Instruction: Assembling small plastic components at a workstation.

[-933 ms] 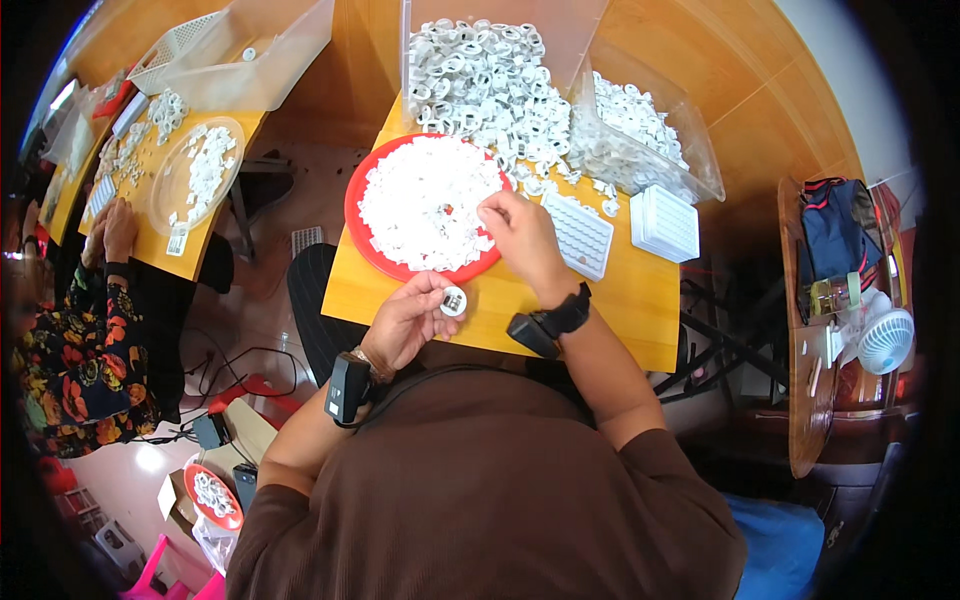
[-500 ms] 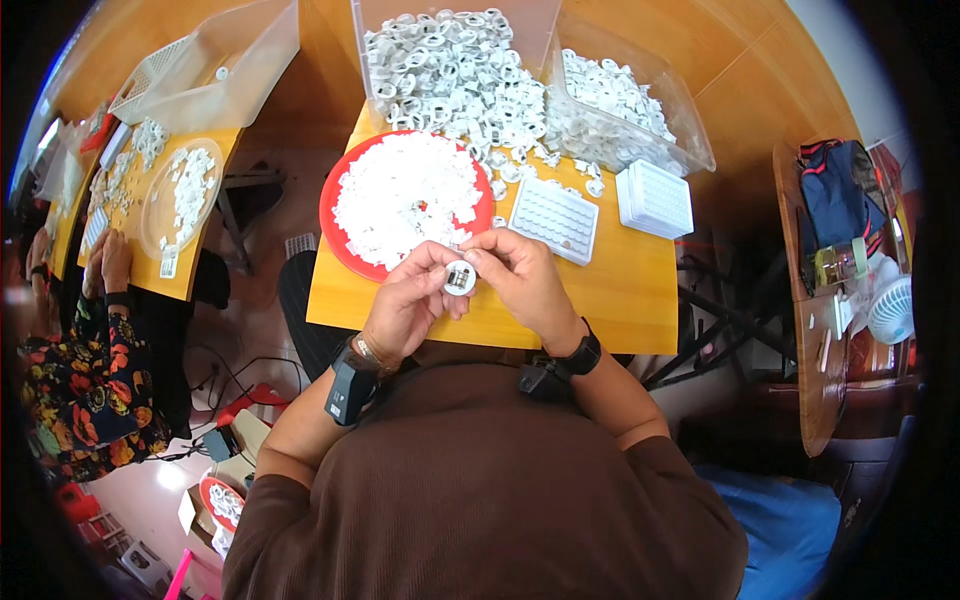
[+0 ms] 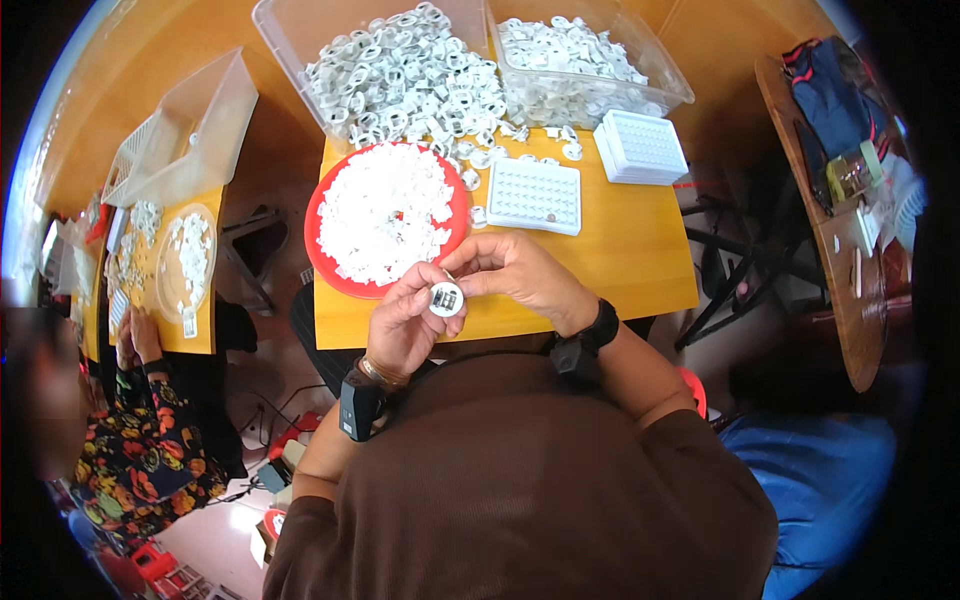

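Note:
In front of my chest, near the table's front edge, my left hand (image 3: 402, 328) grips a small round white plastic part (image 3: 446, 299) with dark, metallic-looking pieces in its middle. The part's face is turned up toward me. Thumb and forefinger of my right hand (image 3: 525, 282) are pinched together at its upper right edge; whether a tiny piece sits between those fingertips is hidden. Just beyond my hands lies a red round tray (image 3: 312, 247) heaped with small white pieces (image 3: 385, 205). A white tray with rows of small pockets (image 3: 535, 195) rests to its right.
Two clear bins, one with grey-white ring-shaped parts (image 3: 405, 85) and one with white parts (image 3: 570, 50), stand at the back. Loose parts spill before them. Stacked white trays (image 3: 640, 148) sit at right. Leftward, another person's hands (image 3: 140, 335) rest at a second table (image 3: 185, 340).
My view has shifted and tilted, so the table appears turned. Both hands stay close together around the round white part, with the right fingertips still at its edge.

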The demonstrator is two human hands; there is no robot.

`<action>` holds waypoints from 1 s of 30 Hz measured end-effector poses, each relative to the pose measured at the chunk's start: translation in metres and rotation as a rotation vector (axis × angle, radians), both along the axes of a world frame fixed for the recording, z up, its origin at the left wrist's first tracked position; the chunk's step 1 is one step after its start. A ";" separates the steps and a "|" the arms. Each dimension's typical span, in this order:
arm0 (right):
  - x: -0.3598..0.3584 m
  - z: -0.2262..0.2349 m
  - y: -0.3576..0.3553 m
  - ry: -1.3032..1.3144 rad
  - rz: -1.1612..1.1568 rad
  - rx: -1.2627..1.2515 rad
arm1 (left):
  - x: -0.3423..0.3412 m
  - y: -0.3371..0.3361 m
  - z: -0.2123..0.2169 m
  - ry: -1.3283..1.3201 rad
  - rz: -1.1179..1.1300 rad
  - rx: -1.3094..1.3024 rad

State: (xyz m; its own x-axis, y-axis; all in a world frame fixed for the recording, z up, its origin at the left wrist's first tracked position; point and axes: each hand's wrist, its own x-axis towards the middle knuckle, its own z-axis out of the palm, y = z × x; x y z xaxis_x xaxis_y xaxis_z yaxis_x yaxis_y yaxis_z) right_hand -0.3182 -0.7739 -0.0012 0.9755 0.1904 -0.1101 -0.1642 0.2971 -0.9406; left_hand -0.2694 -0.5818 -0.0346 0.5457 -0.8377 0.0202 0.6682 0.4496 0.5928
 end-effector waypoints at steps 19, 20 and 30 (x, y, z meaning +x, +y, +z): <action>-0.010 0.003 0.008 -0.085 -0.240 -0.213 | -0.006 -0.005 -0.002 -0.064 0.184 0.255; -0.010 0.004 0.009 -0.082 -0.235 -0.244 | -0.006 -0.006 -0.002 -0.080 0.186 0.271; -0.013 0.004 0.007 -0.147 -0.254 -0.422 | -0.008 -0.004 -0.003 -0.043 0.196 0.287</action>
State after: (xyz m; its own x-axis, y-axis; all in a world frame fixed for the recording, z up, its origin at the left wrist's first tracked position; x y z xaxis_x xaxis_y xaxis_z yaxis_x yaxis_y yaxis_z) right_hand -0.3313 -0.7669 0.0027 0.9962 -0.0859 0.0154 0.0067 -0.1004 -0.9949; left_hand -0.2778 -0.5860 -0.0380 0.7004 -0.6920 -0.1747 0.5576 0.3778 0.7392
